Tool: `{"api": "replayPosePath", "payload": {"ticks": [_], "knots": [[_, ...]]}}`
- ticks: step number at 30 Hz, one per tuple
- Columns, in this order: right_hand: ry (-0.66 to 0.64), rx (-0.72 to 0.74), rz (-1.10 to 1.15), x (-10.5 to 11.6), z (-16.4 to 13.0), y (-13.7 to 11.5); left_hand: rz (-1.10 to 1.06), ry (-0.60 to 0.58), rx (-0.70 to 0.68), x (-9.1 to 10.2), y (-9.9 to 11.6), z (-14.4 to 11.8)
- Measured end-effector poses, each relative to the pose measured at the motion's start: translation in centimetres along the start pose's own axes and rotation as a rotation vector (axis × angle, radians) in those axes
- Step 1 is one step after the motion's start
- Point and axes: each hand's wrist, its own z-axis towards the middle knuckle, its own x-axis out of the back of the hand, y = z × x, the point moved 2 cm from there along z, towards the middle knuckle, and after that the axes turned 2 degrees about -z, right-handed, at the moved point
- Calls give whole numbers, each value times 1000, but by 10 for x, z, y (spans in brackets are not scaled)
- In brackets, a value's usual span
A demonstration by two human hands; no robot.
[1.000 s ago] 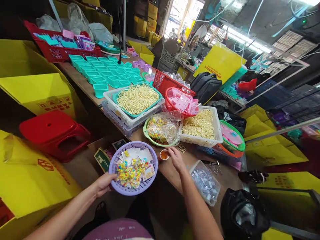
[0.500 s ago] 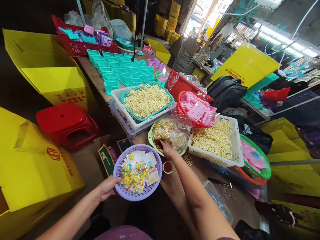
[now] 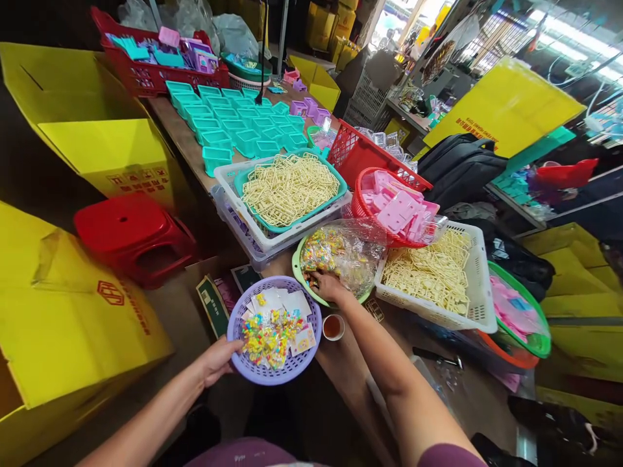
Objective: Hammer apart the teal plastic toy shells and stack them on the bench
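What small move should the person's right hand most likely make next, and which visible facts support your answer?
Probably lift a pinch of beads across to the purple basket: the right hand is in the bag of coloured beads, and the left hand holds the basket's rim.

The yellow board (image 3: 506,107) bears red print, seemingly unreadable here.

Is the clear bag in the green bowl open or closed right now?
Open: the right hand reaches into the clear bag of coloured pieces in the green bowl.

Single head-worn view, looking forward and down, close over the cluttered table (image 3: 185,143), aisle beyond.
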Motion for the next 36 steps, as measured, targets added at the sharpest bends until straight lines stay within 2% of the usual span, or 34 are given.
{"api": "replayPosePath", "payload": {"ticks": [8,12,19,26,30,36], "knots": [[92,67,112,-10,5,1,-6,17,9,-3,-3,-1],[74,58,194,-9,11,8,-14,16,12,-6,1,-6],[-12,46,365,13,12,27,14,7,-5,-6,5,-8],[-24,91,546,34,7,27,8,-6,25,-10,1,-8],[-21,152,668,45,-9,9,13,12,29,-13,3,-10],[-48,249,705,38,-36,-64,16,2,36,-14,5,-10]]}}
